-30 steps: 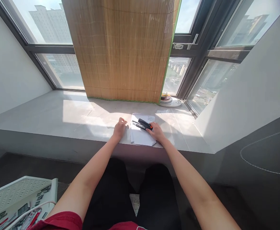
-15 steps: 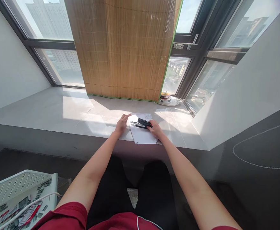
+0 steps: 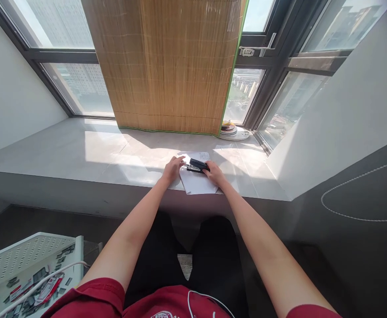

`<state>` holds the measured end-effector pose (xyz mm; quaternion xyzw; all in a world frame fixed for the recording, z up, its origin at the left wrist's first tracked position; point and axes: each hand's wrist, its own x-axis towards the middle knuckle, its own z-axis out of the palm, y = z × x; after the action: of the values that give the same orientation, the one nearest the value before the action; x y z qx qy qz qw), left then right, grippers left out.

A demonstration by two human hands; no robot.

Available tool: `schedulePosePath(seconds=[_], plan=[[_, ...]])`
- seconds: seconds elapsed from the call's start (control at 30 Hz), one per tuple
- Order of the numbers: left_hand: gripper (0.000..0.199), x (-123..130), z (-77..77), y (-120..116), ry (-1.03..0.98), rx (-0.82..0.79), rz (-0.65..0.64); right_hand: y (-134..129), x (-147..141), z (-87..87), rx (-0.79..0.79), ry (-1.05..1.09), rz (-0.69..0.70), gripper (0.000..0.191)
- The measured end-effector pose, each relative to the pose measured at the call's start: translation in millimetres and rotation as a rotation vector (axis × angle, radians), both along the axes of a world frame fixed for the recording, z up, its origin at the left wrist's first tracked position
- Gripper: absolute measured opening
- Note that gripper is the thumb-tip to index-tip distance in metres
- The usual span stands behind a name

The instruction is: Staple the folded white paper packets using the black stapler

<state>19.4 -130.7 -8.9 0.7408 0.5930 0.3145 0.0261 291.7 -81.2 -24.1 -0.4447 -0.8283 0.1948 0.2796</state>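
Note:
A black stapler [image 3: 197,165] with a silver metal strip at its left end lies spread open over white paper [image 3: 200,182] on the window sill. My right hand [image 3: 215,172] is closed around its right end. At the other end, the fingers of my left hand [image 3: 174,168] are pinched together at the metal tip. Whether they hold a small loose piece there is too small to make out. The paper reaches the sill's front edge and shows some faint marks near its top.
A bamboo blind [image 3: 176,66] hangs over the window behind the sill [image 3: 140,154]. Stacked plates [image 3: 231,131] stand in the back right corner. Low at the left is a white perforated basket [image 3: 37,243] near a white cable [image 3: 44,280]. A bead chain [image 3: 342,212] hangs at the right.
My left hand has moved a little right, from the paper's edge to the stapler's metal end. My right hand keeps its hold. The whole view has shifted slightly.

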Motion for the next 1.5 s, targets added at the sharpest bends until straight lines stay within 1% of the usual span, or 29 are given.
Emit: schedulePosePath(seconds=[0.1,0.2,0.27,0.5,0.7,0.8,0.93,1.07,1.23,1.5], plan=[[0.03,4.6,5.8,-3.7,0.208,0.009,0.007,-0.1,0.1,0.1,0.014,-0.014,-0.002,0.023],[0.031,6.4,9.2,-4.9,0.273,0.027,0.065,-0.3,0.0,0.4,0.036,-0.027,0.008,0.022],[0.032,7.0,9.8,-4.3,0.286,0.03,0.071,-0.6,-0.1,0.8,0.041,-0.037,0.008,0.021],[0.03,8.1,8.3,-0.6,0.318,0.022,0.021,-1.8,0.0,2.0,0.017,-0.036,0.013,0.022],[0.03,6.5,8.0,2.5,0.318,-0.017,0.009,-0.8,0.2,0.1,0.025,-0.018,0.033,0.022],[0.031,6.4,8.4,3.1,0.309,-0.012,-0.005,0.1,0.6,-0.6,0.026,-0.011,0.035,0.022],[0.032,7.7,9.5,3.1,0.302,-0.008,0.003,0.8,0.5,-1.0,0.029,-0.009,0.031,0.024],[0.03,7.7,8.8,4.2,0.313,-0.025,-0.015,1.0,0.4,-0.4,0.012,-0.022,0.028,0.024],[0.034,7.4,9.0,4.1,0.316,-0.011,-0.011,2.9,1.1,-1.5,0.021,-0.019,0.043,0.025],[0.032,8.3,10.3,3.9,0.317,-0.012,-0.013,5.4,0.2,-4.8,0.042,-0.039,0.031,0.021]])
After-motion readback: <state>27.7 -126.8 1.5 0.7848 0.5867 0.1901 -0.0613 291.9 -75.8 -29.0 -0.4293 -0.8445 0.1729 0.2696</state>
